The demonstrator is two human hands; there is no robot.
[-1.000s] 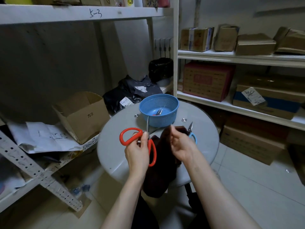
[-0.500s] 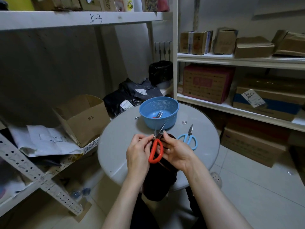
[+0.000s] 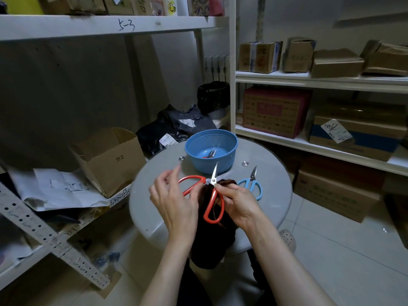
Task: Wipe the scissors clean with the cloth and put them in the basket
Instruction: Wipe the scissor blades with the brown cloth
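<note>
A person seated at a round grey counter [image 3: 268, 208] is wiping a pair of red scissors [image 3: 212, 196] with a dark cloth [image 3: 212, 239]; the scissors are held just above the counter, handles spread wide, a bright blade pointing up toward the blue basket [image 3: 198, 161] just behind. The right hand [image 3: 239, 203] pinches the scissors near the pivot, fingertips [image 3: 220, 189] pressed together there; the cloth is bunched beneath and hangs over the counter's near edge. The left hand [image 3: 174, 202] sits at the far handle loop, fingers loosely curled and partly lifted; whether it grips the loop or only touches it cannot be told. To wipe well, the cloth probably wants drawing along each blade from pivot to tip, fingers on the flat and off the edge, the loop steadied. A small pair [image 3: 209, 153] lies in the basket; blue scissors [image 3: 251, 186] lie on the counter beside the right hand.
</note>
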